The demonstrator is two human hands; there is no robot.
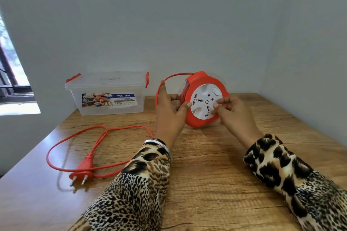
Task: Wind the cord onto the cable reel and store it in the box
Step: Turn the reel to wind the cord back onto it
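An orange cable reel (199,120) with a white socket face stands tilted on edge on the wooden table (206,165). My left hand (170,111) grips its left rim, thumb on the front. My right hand (233,111) has curled fingertips on the white face. The orange cord (75,137) arcs out of the reel's top, passes behind my left hand and lies in loose loops on the table's left. Its two-pin plug (82,171) rests near the front left. A clear plastic box (108,93) with orange clips, lid on, stands at the back left.
Grey walls close off the table at the back and right. A window (9,65) is at the far left. The table's left edge runs diagonally just past the cord loops.
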